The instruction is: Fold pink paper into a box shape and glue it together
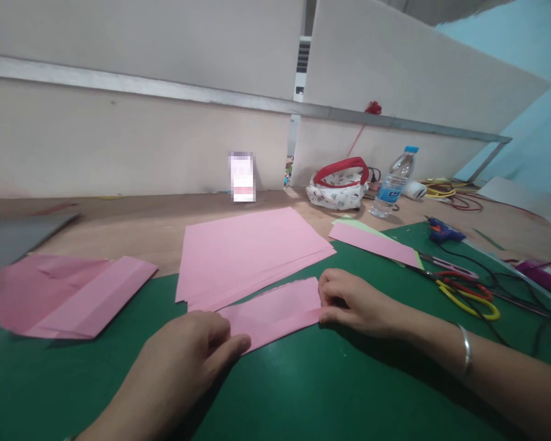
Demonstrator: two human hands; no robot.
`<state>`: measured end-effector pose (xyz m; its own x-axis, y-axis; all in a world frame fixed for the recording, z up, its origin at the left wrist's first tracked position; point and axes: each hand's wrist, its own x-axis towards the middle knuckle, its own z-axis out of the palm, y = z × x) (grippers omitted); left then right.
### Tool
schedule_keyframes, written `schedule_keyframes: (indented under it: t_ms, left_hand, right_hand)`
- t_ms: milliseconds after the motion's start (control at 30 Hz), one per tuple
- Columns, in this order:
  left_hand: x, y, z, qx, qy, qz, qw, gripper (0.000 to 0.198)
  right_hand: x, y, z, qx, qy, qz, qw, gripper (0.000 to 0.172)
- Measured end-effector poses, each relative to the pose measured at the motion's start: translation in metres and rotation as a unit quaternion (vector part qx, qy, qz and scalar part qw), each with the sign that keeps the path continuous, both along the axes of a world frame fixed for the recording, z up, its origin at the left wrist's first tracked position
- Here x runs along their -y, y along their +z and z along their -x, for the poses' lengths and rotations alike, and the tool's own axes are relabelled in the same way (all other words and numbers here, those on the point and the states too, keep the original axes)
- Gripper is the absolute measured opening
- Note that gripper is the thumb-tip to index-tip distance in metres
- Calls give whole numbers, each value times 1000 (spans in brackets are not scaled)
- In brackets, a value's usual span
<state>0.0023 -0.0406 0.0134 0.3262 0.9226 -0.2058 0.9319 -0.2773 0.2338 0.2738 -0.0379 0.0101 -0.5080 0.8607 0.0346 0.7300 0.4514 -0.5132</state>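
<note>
A folded strip of pink paper (pixel 275 312) lies low over the green cutting mat (pixel 303 386), its long near edge creased. My left hand (pixel 193 349) pinches its left end, thumb in front and fingers behind. At the right end, my right hand (pixel 349 300) grips the same paper between thumb and curled fingers. Just behind it is a stack of flat pink sheets (pixel 243 251), partly on the mat and partly on the wooden table. To the left rests a folded pink paper piece (pixel 68 294) with a raised flap.
On the right are a narrow pink strip (pixel 376 242) over green paper, yellow-handled scissors (pixel 468 300), a blue glue gun (pixel 444 231) and cables. A water bottle (pixel 392 184), a white pouch with red trim (pixel 338 187) and a blurred-out upright phone-like object (pixel 242 177) stand near the wall.
</note>
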Motion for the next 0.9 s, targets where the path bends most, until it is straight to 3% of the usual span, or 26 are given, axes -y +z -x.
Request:
schedule_keyframes:
  t_ms: [300,533,767,833,900]
  left_hand:
    - [4,-6,3,11,-33,-66,997,43]
    - [2,-5,3,11,-2,-15,1000,43]
    - [6,1,-1,-7,8,-3,1000,42]
    - [6,2,-2,-6,-15,-45,999,36]
    - [7,4,-4,15,-79,-108,991,21]
  right_hand:
    - [2,1,5,33,-3,-19,999,26]
    - [5,0,11,39,-51,-20,998,19]
    - [4,0,13,26,-76,-32,996,24]
    - [3,0,12,24,-76,-32,996,25]
    - [2,-1,12,22,-77,-31,996,25]
